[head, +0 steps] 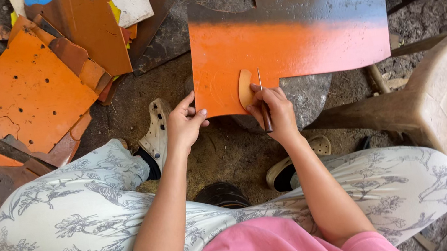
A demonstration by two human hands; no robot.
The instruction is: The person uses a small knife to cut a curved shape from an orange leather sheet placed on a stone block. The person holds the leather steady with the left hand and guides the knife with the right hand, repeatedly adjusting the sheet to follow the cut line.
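Presently catalogued: one orange sheet [287, 38], flat, with a dark band across its upper part, lying on a stone [308, 94] between the person's feet. Left hand [184, 123]: fingers closed on the sheet's lower left edge, steadying it. Right hand [274, 108]: fingers shut round a thin pointed tool [261, 92], held upright against a small tan curved template [245, 87] lying on the sheet near its lower edge. Judgement: a clean traced line calls for the template pressed flat, the point kept tight to its curve, the sheet pinned still. Nearby: orange offcuts [33, 93] at left, pale plastic chair [446, 96] at right
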